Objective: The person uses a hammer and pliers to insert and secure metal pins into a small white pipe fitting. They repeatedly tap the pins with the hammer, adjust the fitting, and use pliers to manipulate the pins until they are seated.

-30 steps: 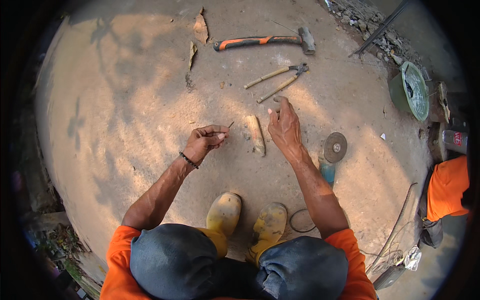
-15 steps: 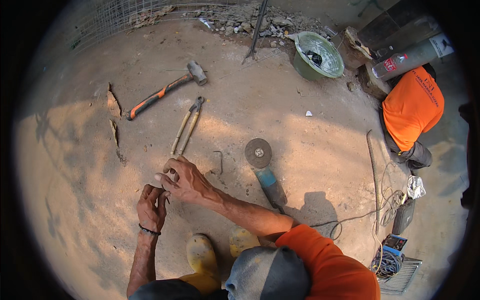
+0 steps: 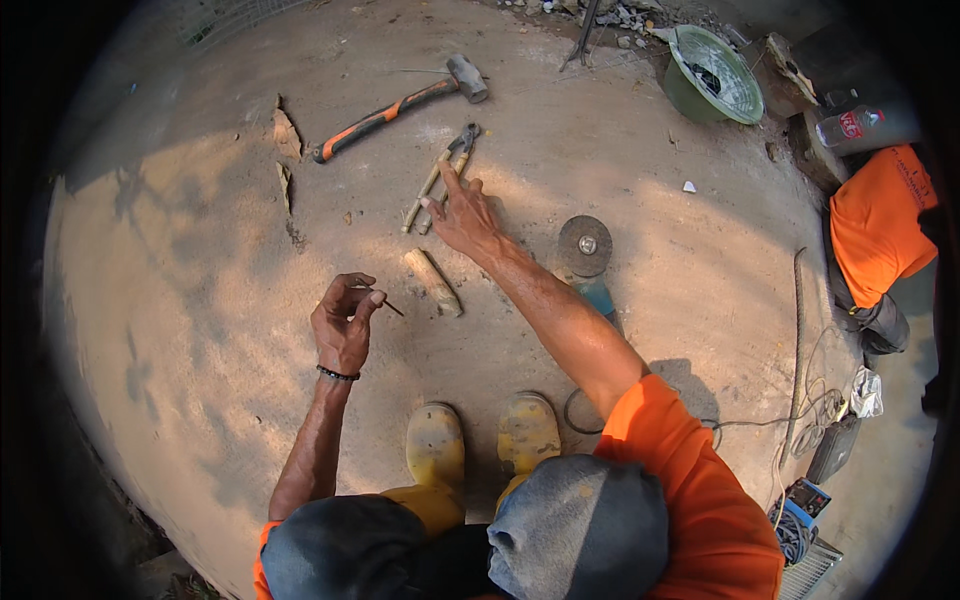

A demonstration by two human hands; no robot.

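Note:
My left hand, with a dark bracelet at its wrist, pinches a short thin dark metal rod between thumb and fingers. Farther out, my right hand lies over the handles of long-handled pincers, its fingers apart. Whether the fingertips touch the handles I cannot tell. The pincers lie on the ground, jaws pointing away from me. Between my two hands a short round piece of wood lies on the ground.
A sledgehammer lies beyond the pincers. Right of my right forearm is an angle grinder, its body partly hidden. A green basin stands far right, near a crouching person in orange. My yellow boots stand below; cables lie at right.
My right hand has left my left hand and reached away to the pincers. The wood piece now shows between my hands. The whole view has shifted, so ground objects appear farther right and higher.

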